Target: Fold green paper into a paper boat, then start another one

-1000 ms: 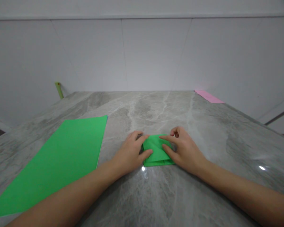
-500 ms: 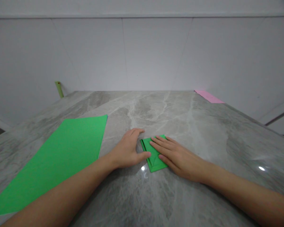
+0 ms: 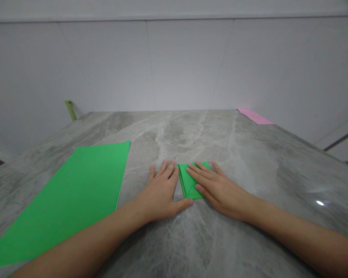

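A small folded green paper [image 3: 188,185], roughly square with crease lines on top, lies flat on the grey marbled table. My right hand [image 3: 216,185] rests flat over its right part, fingers stretched out and pointing left, hiding that side. Beside the paper's left edge, my left hand [image 3: 164,193] lies palm down with its fingers spread. Its index finger is at the upper left corner and its thumb reaches along the near edge. Whether the left fingertips touch the paper I cannot tell.
A large green sheet [image 3: 72,189] lies on the table [image 3: 234,247] to the left, partly beneath my left forearm. Pink paper [image 3: 255,116] sits at the far right corner. A light green strip [image 3: 70,110] stands by the far left edge, near the white wall [image 3: 185,65].
My left hand has flattened and spread its fingers on the table beside the folded paper. The paper has turned slightly and shifted a little right, with my right hand still on it.
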A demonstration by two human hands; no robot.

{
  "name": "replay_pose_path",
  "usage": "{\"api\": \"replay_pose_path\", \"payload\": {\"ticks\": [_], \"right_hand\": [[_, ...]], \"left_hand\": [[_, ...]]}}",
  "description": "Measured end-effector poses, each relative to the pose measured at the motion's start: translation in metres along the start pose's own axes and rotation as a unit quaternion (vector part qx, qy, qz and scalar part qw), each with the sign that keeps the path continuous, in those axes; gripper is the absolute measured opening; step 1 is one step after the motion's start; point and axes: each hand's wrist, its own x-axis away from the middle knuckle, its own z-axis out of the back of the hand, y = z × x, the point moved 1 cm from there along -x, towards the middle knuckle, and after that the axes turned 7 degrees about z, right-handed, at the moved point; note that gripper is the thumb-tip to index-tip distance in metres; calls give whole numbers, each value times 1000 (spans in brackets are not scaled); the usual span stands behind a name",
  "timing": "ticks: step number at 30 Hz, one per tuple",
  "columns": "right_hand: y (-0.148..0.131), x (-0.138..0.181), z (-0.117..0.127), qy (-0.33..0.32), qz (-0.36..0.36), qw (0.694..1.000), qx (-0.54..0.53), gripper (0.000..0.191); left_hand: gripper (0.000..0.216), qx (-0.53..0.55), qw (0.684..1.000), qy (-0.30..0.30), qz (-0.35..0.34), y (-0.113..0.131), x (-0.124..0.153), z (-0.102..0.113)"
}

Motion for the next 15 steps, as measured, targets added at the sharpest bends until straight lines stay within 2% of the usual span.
{"api": "replay_pose_path", "payload": {"ticks": [15], "right_hand": [[-6, -5, 1, -40, 46, 998, -26, 51]], "left_hand": [[98, 0, 1000, -5, 8, -2, -1, 4]]}}
